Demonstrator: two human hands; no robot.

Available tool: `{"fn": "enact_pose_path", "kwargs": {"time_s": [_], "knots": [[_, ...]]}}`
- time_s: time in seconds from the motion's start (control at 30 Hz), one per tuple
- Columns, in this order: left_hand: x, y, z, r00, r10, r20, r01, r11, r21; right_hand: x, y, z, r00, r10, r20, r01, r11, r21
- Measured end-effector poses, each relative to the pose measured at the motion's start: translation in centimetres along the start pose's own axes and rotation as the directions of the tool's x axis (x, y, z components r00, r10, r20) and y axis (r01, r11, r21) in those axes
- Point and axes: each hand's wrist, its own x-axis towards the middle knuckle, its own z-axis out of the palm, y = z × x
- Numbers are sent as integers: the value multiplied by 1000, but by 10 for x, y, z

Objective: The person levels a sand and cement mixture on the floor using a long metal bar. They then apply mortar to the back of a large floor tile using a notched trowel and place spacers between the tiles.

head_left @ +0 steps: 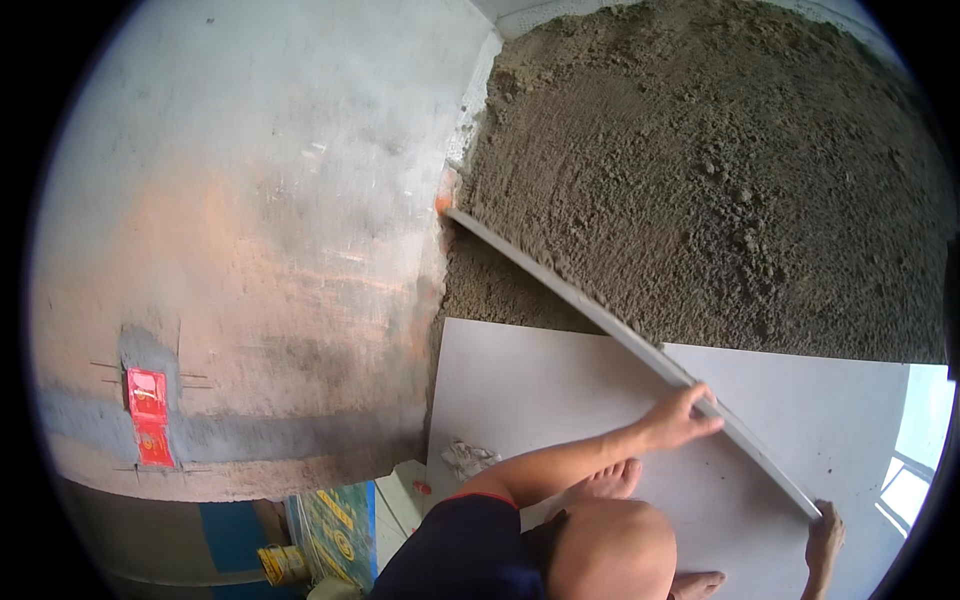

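A long, straight grey screed bar slants from the wall at the far left to the near right. My left hand is closed round its nearer half, thumb on one side. At its near end, my right hand also grips the bar. The bar's far part lies over a rough bed of brown-grey mortar, which looks lower and smoother in the corner beneath it. Large pale grey tiles, a left one and a right one, border the mortar on my side. The bar crosses above them.
A bare plastered wall rises at the left, with red socket-box covers set in it. A crumpled whitish scrap lies on the left tile. Behind me at lower left stand a yellow tub and a green-and-yellow package. My bare feet are on the tiles.
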Motion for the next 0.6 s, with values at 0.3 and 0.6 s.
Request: {"fn": "enact_pose_path", "kwargs": {"time_s": [0.3,0.6], "knots": [[81,22,-134,821,120,-558,140,905,401,39,-155,52,944,-325,-65,331,934,138],[30,21,-133,874,-74,-481,346,790,506,-10,-168,54,908,-297,296,226,941,251]]}}
